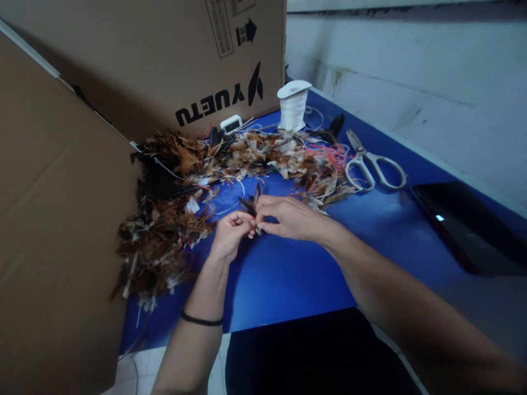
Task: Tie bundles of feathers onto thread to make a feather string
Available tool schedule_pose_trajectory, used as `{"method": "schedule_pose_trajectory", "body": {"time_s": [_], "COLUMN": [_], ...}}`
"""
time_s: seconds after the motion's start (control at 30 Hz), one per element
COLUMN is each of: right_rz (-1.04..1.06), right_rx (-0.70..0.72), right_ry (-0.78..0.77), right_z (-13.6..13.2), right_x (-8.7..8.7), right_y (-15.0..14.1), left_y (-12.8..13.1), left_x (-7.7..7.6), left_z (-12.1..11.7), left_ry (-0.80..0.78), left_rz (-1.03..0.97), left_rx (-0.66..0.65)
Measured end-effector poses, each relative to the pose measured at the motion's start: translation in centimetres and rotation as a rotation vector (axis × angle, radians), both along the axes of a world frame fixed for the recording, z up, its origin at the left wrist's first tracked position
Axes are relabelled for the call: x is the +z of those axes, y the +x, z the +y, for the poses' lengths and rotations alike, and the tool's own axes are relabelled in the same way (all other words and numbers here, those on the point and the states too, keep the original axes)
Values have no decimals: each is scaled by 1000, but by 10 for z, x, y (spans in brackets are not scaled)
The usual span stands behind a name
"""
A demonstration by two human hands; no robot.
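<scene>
Over the blue table [288, 274], both my hands meet at a small bunch of dark feathers [249, 205]. My left hand [231, 230] pinches the lower end of the bunch between thumb and fingers. From the right, my right hand [288, 216] closes on the same bunch, its fingertips touching those of the left. The dark tips fan upward above the fingers, while the quill ends are mostly covered. A thin white string [242, 192] curves across the table just behind the hands.
Brown, black and white feathers [247, 156] lie heaped in an arc behind and left, with pink strands [329, 156] among them. A white spool [293, 107], a small white device [231, 124], scissors [374, 164] and a phone [473, 225] rest on the table. Cardboard boxes [144, 60] border the left and back.
</scene>
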State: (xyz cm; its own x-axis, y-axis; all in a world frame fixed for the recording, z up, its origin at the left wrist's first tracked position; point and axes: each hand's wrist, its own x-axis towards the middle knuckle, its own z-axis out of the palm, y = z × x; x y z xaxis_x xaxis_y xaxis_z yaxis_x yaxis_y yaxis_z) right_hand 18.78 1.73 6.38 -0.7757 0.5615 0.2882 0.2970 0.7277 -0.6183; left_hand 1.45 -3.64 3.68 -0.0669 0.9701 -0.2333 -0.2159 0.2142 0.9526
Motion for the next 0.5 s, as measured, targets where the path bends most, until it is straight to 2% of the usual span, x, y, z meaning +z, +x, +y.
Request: {"method": "schedule_pose_trajectory", "body": {"time_s": [0.13,0.3,0.5], "right_rz": [52,116,129], "right_rx": [-1,-148,-116], "right_ry": [-83,-308,-415], "right_z": [2,6,6], "right_x": [1,-3,-9], "right_y": [-2,-6,-9], "left_y": [-1,-3,-4], "left_x": [0,-3,-5], "left_z": [0,0,1], "left_ry": [27,66,180], "left_rz": [10,80,124], "left_rx": [27,10,11]}}
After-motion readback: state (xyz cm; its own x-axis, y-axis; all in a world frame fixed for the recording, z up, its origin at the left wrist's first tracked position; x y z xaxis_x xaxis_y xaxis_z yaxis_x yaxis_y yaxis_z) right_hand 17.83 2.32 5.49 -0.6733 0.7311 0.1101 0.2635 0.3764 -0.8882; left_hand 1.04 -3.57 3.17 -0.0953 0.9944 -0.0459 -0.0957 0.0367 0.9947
